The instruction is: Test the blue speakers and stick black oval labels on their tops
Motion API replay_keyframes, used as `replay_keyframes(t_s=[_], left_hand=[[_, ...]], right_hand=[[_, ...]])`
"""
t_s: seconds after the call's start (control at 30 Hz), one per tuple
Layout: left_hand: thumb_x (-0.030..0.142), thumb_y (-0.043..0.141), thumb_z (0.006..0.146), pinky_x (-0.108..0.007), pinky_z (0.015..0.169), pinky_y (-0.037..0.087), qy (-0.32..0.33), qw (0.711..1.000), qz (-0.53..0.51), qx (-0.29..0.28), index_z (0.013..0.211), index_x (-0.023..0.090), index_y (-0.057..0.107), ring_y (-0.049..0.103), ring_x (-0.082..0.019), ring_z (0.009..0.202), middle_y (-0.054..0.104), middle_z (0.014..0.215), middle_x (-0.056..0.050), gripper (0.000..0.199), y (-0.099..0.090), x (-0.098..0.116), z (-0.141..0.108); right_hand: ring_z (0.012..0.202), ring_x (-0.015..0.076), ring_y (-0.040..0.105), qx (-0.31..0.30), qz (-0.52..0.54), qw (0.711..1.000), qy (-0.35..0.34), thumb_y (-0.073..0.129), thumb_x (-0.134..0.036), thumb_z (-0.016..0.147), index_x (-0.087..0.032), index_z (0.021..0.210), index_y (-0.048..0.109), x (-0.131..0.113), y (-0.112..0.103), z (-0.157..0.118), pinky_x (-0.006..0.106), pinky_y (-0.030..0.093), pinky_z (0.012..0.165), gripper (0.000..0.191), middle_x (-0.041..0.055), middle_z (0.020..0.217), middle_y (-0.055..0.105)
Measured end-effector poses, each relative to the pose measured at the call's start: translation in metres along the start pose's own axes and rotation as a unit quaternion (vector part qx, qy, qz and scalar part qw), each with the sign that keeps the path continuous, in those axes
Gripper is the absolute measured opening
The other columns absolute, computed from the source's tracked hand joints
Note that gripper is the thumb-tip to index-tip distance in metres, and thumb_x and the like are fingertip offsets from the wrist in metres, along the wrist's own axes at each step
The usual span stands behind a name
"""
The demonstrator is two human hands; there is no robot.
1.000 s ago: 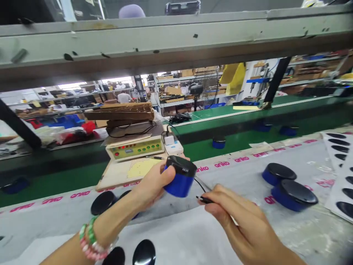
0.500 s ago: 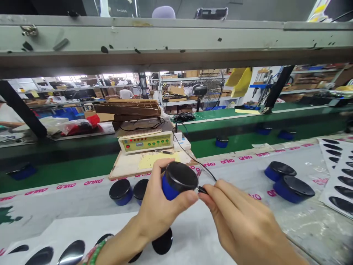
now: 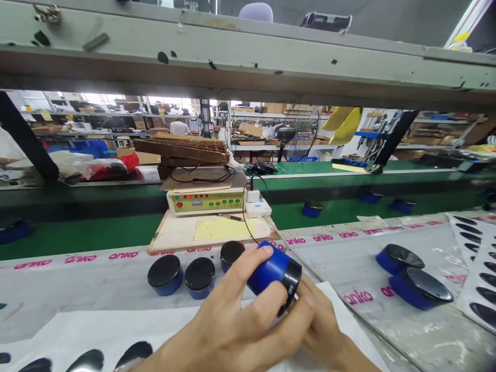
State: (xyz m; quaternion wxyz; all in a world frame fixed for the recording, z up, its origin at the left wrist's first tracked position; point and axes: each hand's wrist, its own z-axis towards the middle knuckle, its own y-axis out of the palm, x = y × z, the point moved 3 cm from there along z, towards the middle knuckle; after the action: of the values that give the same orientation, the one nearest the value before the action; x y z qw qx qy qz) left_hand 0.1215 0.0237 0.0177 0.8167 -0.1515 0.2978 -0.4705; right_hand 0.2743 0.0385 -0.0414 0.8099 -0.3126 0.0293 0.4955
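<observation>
My left hand is closed around a small round blue-and-black device, tipped so that its black end with the word OFF faces down and to the right. My right hand is pressed up close to that black end, its fingers bent and largely hidden behind the device and my left hand; what they hold is hidden. A thin black cable runs from a white plug adapter down behind the device. Similar devices, a left one, a middle one and a right one, stand black side up just beyond my left hand.
White sheets with black oval stickers lie at the lower left, and more sticker sheets at the right. Two further devices touch each other there. Behind stand a cream control box and a green conveyor belt. A shelf beam crosses overhead.
The device has been turned over from black top up to blue side up. My right hand has moved in against it, and the cable now passes behind it. The view has shifted slightly.
</observation>
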Motion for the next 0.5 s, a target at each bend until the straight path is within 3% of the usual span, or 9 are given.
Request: replay_keyframes(t_s=[0.07, 0.23, 0.37, 0.5], left_hand=[[-0.003, 0.052, 0.082, -0.048, 0.113, 0.038, 0.004, 1.000, -0.003, -0.015, 0.102, 0.010, 0.065, 0.051, -0.010, 0.094, 0.041, 0.109, -0.005, 0.027, 0.002, -0.001, 0.000], [-0.003, 0.050, 0.084, -0.046, 0.107, 0.046, -0.016, 1.000, -0.013, -0.012, 0.095, 0.011, 0.066, 0.055, -0.010, 0.090, 0.045, 0.101, -0.005, 0.024, 0.007, -0.005, -0.001], [-0.006, 0.055, 0.080, -0.047, 0.112, 0.040, 0.012, 0.999, -0.007, -0.036, 0.092, 0.015, 0.068, 0.054, -0.009, 0.099, 0.049, 0.105, -0.003, 0.028, 0.009, -0.003, -0.004], [-0.005, 0.058, 0.079, -0.047, 0.115, 0.036, 0.022, 0.999, -0.001, -0.038, 0.093, 0.018, 0.069, 0.054, -0.010, 0.099, 0.054, 0.100, 0.000, 0.028, 0.006, -0.001, -0.006]], right_hand=[[0.074, 0.0232, 0.065, -0.012, -0.004, 1.000, 0.006, 0.036, -0.012, 0.090, -0.026, 0.116, 0.050, 0.001, 0.002, -0.005, 0.032, 0.057, 0.063, 0.032, 0.0070, 0.082, 0.059], [0.064, 0.0216, 0.063, -0.010, -0.016, 0.999, 0.026, 0.039, -0.011, 0.089, -0.026, 0.108, 0.051, 0.009, 0.006, -0.015, 0.031, 0.054, 0.055, 0.027, 0.0053, 0.074, 0.057], [0.056, 0.0208, 0.060, 0.008, -0.024, 0.999, 0.023, 0.039, -0.010, 0.090, -0.028, 0.101, 0.053, 0.006, 0.003, -0.014, 0.030, 0.051, 0.048, 0.025, 0.0030, 0.068, 0.056], [0.057, 0.0206, 0.060, 0.020, -0.015, 1.000, 0.012, 0.038, -0.010, 0.092, -0.030, 0.112, 0.052, 0.000, -0.001, -0.010, 0.029, 0.048, 0.046, 0.031, 0.0036, 0.072, 0.059]])
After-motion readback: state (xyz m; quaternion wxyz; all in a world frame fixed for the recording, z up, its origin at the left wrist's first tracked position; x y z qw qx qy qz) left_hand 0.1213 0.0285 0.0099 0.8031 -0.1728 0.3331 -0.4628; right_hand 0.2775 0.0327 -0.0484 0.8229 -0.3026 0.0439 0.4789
